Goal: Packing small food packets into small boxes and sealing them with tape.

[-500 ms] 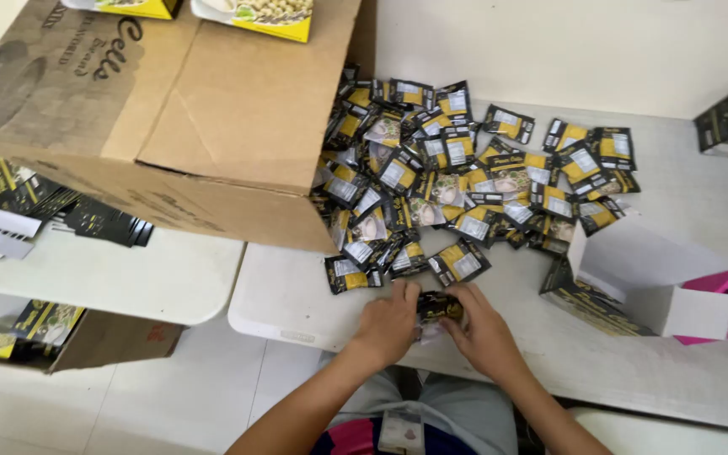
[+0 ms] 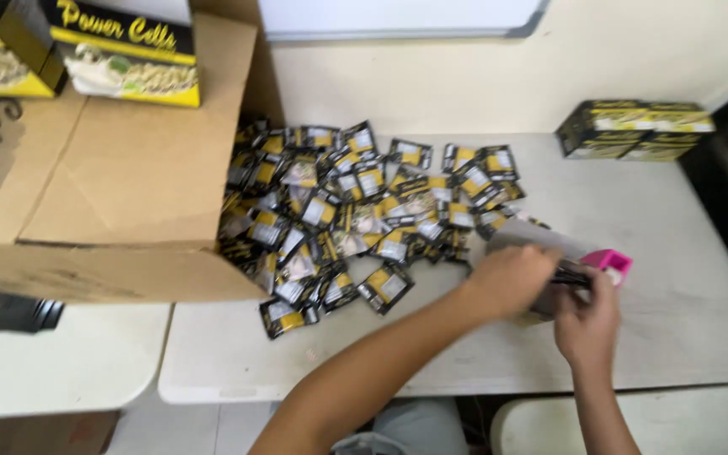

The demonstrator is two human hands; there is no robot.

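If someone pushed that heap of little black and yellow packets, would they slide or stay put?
The packets look flat, glossy and small, so they would probably slide and fan out. They overlap loosely on the smooth table, so the heap likely shifts rather than holding together.

Left hand [image 2: 511, 278] hides the grey box [image 2: 532, 238] opening.

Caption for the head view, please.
Both hands, left and right, at a small pink-edged box beside a pile of black-and-yellow sachets.

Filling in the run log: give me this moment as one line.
left hand: on grey carton | right hand: holding dark sachets at carton mouth | pink object beside | sachet pile on table
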